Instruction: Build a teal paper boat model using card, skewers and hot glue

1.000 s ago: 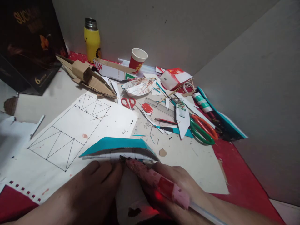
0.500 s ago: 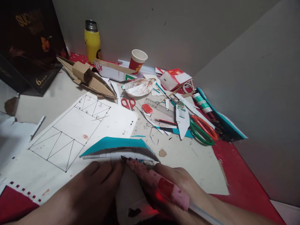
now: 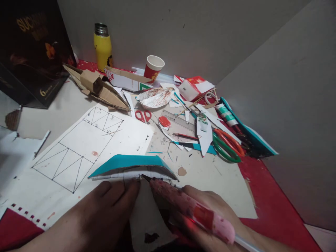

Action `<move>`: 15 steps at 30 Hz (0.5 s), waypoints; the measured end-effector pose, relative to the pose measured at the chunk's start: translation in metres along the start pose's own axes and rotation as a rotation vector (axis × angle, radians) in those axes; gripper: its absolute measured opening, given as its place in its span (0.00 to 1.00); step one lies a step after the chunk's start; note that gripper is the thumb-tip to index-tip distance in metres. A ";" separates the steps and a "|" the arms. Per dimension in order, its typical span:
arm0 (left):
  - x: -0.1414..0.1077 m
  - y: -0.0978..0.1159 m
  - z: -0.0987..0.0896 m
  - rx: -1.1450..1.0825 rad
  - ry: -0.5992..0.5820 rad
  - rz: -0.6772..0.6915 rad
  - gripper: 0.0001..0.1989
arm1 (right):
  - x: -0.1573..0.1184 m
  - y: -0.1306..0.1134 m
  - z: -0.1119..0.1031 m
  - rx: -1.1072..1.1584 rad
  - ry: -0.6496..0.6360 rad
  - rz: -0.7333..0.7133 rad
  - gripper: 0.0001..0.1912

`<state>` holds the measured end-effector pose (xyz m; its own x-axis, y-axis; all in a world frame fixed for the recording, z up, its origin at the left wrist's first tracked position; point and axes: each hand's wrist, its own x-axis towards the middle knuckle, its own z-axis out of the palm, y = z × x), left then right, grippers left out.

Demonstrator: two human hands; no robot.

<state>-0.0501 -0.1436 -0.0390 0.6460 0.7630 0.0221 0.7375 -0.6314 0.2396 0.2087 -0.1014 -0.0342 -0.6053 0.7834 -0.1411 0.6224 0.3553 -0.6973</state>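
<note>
Shifting right, away from the left hand [image 3: 112, 199], the glue gun [image 3: 183, 203] gripped in the right hand [image 3: 207, 196] perhaps left some glue behind. The left hand curled at the near rim of the blue card piece [image 3: 131, 161], toward the near edge of the table [image 3: 278, 206]; whether it pinched, I could not tell. By the far left corner, a dark box [image 3: 31, 49] read "SUC", then blurred letters, and "6" below.

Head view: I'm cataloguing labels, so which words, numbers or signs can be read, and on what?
"SUC": box; its remaining letters are too dim.
"6": same box; adjoining print too small.
Too small or blurred: marks on the paper, cutout, carton, cup and ruler.
</note>
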 end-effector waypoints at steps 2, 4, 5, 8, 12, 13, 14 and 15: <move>-0.002 -0.001 0.000 -0.023 0.037 -0.008 0.24 | 0.001 0.001 -0.001 0.026 -0.007 -0.033 0.08; -0.003 -0.002 0.001 -0.034 0.068 -0.009 0.23 | 0.003 0.000 -0.002 0.049 -0.019 -0.047 0.08; -0.003 -0.003 0.002 -0.031 0.076 -0.012 0.23 | 0.003 0.000 -0.003 0.060 -0.021 -0.054 0.07; -0.002 -0.005 0.003 0.016 0.080 -0.002 0.25 | 0.003 0.001 -0.003 0.088 -0.047 -0.049 0.07; 0.002 -0.006 0.004 0.102 0.055 0.045 0.25 | 0.003 0.004 -0.001 0.084 -0.027 -0.091 0.08; 0.002 -0.006 0.004 0.116 0.044 0.052 0.25 | 0.004 0.004 -0.001 0.081 -0.015 -0.110 0.08; 0.003 -0.006 0.004 0.124 0.043 0.056 0.25 | 0.004 0.004 -0.001 0.082 -0.004 -0.120 0.08; 0.003 -0.006 0.005 0.126 0.038 0.056 0.25 | 0.005 0.004 -0.002 0.085 0.006 -0.134 0.08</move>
<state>-0.0514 -0.1382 -0.0453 0.6807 0.7293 0.0691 0.7210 -0.6836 0.1131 0.2091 -0.0953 -0.0366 -0.6773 0.7347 -0.0387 0.4915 0.4127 -0.7669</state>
